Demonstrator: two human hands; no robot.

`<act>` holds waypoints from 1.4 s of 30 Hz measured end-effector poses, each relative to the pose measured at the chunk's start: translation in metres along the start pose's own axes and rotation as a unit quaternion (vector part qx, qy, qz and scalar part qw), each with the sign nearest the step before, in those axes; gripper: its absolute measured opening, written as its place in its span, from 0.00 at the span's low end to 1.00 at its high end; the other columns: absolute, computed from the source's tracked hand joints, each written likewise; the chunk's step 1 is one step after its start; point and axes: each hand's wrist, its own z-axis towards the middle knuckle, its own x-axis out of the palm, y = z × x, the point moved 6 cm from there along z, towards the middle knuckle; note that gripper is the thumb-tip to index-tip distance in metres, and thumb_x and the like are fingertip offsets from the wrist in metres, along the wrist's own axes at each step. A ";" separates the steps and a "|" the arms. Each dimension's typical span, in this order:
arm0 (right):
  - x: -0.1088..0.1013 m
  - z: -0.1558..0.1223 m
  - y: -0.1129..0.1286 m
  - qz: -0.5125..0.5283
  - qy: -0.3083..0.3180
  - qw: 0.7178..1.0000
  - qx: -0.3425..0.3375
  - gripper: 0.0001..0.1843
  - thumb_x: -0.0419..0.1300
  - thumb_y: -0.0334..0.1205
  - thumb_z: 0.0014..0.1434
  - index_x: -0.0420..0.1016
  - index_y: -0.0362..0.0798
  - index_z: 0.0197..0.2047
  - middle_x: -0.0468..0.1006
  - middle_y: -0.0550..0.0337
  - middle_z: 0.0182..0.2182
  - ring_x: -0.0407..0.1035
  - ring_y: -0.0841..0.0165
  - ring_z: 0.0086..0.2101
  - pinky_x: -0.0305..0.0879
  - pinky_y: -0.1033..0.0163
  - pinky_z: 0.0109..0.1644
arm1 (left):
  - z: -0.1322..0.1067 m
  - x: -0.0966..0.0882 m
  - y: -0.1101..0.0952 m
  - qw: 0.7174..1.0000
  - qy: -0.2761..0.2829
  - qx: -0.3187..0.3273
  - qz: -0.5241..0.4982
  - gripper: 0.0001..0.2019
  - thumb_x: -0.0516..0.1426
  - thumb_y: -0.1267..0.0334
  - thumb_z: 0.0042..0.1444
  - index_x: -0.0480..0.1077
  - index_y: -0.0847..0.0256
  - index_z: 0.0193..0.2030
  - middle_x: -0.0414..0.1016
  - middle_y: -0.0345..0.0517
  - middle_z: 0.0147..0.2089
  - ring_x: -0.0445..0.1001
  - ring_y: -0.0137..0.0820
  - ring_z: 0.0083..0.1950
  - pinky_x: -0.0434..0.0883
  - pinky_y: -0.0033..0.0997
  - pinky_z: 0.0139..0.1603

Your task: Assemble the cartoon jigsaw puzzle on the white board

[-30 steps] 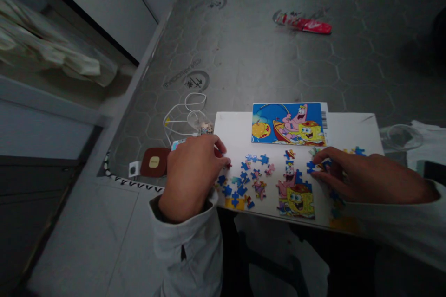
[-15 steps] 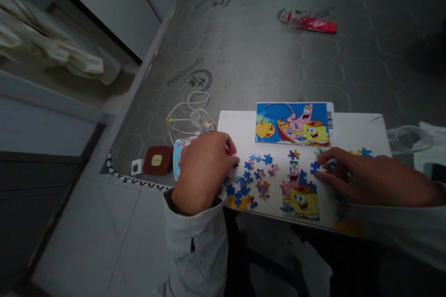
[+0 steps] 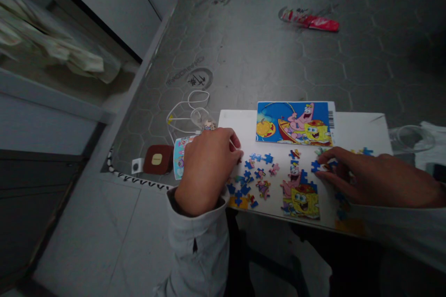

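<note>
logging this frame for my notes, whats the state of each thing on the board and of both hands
left hand, curled, knuckles up, fingertips hidden at the loose pieces
right hand, fingers stretched, tips at a blue piece
loose pieces, scattered, unjoined
joined section, partly assembled, lying flat
picture card, face up
white board, lying flat
cable, loosely coiled

At the far edge of the white rectangular board (image 3: 355,125), the glossy picture card (image 3: 294,123) is bright blue with a pink and a yellow cartoon figure. On the board's near half the loose cardboard puzzle pieces (image 3: 256,174) are mostly blue, some pink or yellow, and the joined patch of pieces (image 3: 300,195) repeats those figures. Beyond the board the grey mat (image 3: 244,51) bears a faint hexagon pattern and a red plastic wrapper (image 3: 318,23); left of the board lies a brown square pad (image 3: 156,160) with what looks like a cream centre.
</note>
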 end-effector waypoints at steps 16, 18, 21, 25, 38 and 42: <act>-0.006 -0.002 0.005 -0.023 -0.022 0.999 -0.015 0.21 0.49 0.56 0.66 0.74 0.54 0.51 0.82 0.57 0.26 0.68 0.63 0.19 0.54 0.58 0.27 | -0.001 -0.003 -0.005 1.000 -0.013 0.003 -0.006 0.02 0.65 0.58 0.61 0.79 0.50 0.40 0.82 0.38 0.38 0.78 0.38 0.41 0.63 0.38 0.37; -0.005 -0.001 0.004 -0.026 -0.024 0.999 -0.009 0.21 0.49 0.56 0.65 0.74 0.54 0.50 0.82 0.57 0.26 0.69 0.63 0.19 0.54 0.58 0.27 | -0.002 -0.003 -0.005 1.000 -0.016 0.004 -0.004 0.02 0.65 0.58 0.61 0.79 0.50 0.39 0.81 0.37 0.37 0.78 0.38 0.41 0.62 0.38 0.37; -0.004 -0.001 0.004 -0.030 -0.023 0.999 -0.007 0.22 0.49 0.58 0.64 0.74 0.55 0.50 0.83 0.56 0.28 0.71 0.60 0.22 0.54 0.58 0.26 | -0.002 -0.003 -0.005 1.000 -0.019 0.008 -0.002 0.02 0.65 0.58 0.61 0.79 0.50 0.39 0.82 0.37 0.37 0.78 0.38 0.42 0.62 0.38 0.37; -0.006 0.000 0.006 -0.024 -0.017 0.999 -0.013 0.22 0.48 0.57 0.65 0.74 0.54 0.51 0.83 0.56 0.27 0.71 0.60 0.21 0.54 0.57 0.26 | -0.002 -0.003 -0.006 1.000 -0.016 0.011 0.000 0.03 0.64 0.58 0.61 0.79 0.50 0.40 0.82 0.38 0.38 0.78 0.38 0.42 0.63 0.38 0.37; -0.001 0.000 0.000 -0.036 -0.001 0.999 0.000 0.25 0.46 0.58 0.66 0.73 0.55 0.54 0.84 0.55 0.30 0.71 0.61 0.22 0.54 0.58 0.26 | -0.003 -0.003 -0.009 1.000 -0.010 0.010 -0.003 0.03 0.65 0.57 0.60 0.79 0.49 0.40 0.82 0.37 0.38 0.79 0.38 0.42 0.63 0.37 0.36; -0.005 -0.002 0.001 -0.028 -0.013 1.000 0.000 0.23 0.48 0.58 0.66 0.73 0.56 0.53 0.82 0.58 0.27 0.70 0.63 0.20 0.54 0.58 0.26 | -0.003 -0.003 -0.011 1.000 -0.006 0.015 -0.008 0.03 0.65 0.57 0.61 0.79 0.49 0.40 0.82 0.37 0.39 0.79 0.38 0.42 0.63 0.37 0.36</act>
